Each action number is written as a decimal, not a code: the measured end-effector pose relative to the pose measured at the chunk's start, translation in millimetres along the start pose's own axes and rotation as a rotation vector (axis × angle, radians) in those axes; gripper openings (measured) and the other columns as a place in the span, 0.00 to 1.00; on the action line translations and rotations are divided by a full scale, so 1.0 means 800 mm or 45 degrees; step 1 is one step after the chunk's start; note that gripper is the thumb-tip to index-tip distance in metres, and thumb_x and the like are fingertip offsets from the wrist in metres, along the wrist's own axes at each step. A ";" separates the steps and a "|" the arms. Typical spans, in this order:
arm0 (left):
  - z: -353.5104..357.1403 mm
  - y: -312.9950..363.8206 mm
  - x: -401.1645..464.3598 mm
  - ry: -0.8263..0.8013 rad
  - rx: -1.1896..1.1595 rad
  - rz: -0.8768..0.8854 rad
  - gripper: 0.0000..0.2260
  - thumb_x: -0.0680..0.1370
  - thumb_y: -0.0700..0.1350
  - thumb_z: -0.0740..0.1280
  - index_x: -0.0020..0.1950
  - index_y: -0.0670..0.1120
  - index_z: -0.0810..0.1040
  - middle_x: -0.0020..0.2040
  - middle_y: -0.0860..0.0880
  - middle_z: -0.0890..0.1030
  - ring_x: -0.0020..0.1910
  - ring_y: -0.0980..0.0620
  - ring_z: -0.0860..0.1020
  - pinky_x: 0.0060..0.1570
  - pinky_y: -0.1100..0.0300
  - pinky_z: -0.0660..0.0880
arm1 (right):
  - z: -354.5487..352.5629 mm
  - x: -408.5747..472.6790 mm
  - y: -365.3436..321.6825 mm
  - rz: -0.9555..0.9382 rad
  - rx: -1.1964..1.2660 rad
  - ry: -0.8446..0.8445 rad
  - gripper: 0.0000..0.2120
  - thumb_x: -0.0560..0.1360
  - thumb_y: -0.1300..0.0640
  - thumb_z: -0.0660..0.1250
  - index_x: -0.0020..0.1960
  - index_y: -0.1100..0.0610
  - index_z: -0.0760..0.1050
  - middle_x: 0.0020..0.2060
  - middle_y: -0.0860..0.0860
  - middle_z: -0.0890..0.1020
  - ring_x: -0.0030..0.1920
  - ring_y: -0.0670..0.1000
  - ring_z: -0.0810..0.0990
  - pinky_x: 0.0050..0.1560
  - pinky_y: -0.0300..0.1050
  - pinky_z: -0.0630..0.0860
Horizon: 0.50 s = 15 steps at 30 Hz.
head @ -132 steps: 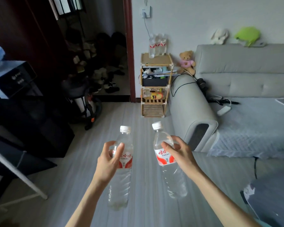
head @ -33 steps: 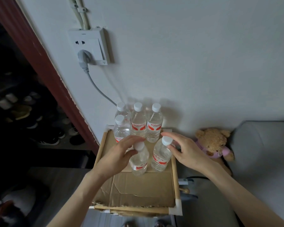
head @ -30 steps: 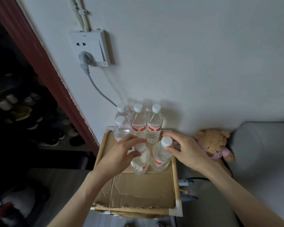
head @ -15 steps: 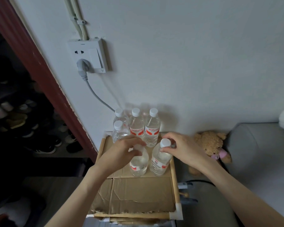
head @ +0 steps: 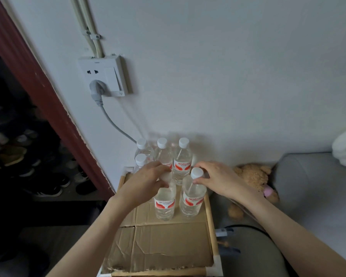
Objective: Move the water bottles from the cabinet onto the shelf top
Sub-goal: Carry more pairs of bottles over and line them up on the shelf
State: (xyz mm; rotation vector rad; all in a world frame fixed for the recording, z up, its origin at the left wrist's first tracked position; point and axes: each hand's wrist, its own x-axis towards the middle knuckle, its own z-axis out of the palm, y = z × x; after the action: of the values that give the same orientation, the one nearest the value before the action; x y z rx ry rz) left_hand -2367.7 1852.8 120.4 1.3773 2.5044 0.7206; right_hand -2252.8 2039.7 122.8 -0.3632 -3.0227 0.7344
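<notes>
Shelf top (head: 168,248): a cardboard sheet is lining it inside a pale wooden frame; the near part is lying bare, and the bottles are standing at the far end by the wall.
Left hand (head: 146,182): fingers are curling round the neck and cap of the near-left bottle (head: 165,202), covering the cap.
Right hand (head: 218,180): fingertips are pinching the neck of the near-right bottle (head: 192,198) just under its white cap.
Key relation: both held bottles are standing upright, long axis vertical, bases apparently resting on the cardboard, directly below each hand; they are standing just beside each other, each hand equally close to its own.
Judgement: the bottles look placed, so the coming move is probably letting go upward without tipping them.
Far group (head: 164,154): four more bottles are standing upright against the wall, just beyond the held pair.
Risk: the tall, narrow bottles are packing closely, so a sideways pull could be knocking neighbours.
Right of shelf: a teddy bear (head: 252,176) is leaning by a grey sofa.
Far wall: a plug is sitting in the socket (head: 103,76).
</notes>
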 end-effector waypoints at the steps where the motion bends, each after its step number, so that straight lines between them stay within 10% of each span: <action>1: 0.000 0.000 0.003 0.018 0.010 -0.001 0.16 0.74 0.43 0.67 0.61 0.47 0.74 0.54 0.50 0.75 0.56 0.51 0.71 0.51 0.65 0.64 | 0.001 0.003 -0.002 -0.004 -0.022 0.009 0.16 0.72 0.47 0.68 0.57 0.51 0.72 0.49 0.44 0.77 0.47 0.44 0.73 0.48 0.39 0.69; 8: 0.000 -0.001 0.028 0.079 0.154 -0.007 0.15 0.73 0.44 0.68 0.59 0.44 0.75 0.53 0.45 0.78 0.54 0.47 0.71 0.54 0.60 0.64 | 0.003 0.027 0.000 -0.004 0.004 0.061 0.15 0.72 0.47 0.68 0.56 0.53 0.73 0.49 0.48 0.80 0.43 0.45 0.72 0.37 0.33 0.63; 15: -0.003 -0.005 0.053 0.104 0.241 -0.035 0.16 0.74 0.43 0.68 0.60 0.44 0.74 0.57 0.45 0.77 0.58 0.46 0.70 0.57 0.60 0.62 | 0.006 0.053 -0.002 0.056 0.090 0.065 0.17 0.73 0.48 0.67 0.58 0.55 0.72 0.52 0.50 0.80 0.51 0.52 0.78 0.52 0.49 0.75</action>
State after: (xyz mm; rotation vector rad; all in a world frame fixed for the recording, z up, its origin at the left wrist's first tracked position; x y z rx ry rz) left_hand -2394.8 1885.7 123.5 1.3956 2.7104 0.5572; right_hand -2294.5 2045.4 117.5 -0.4402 -2.9410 0.8198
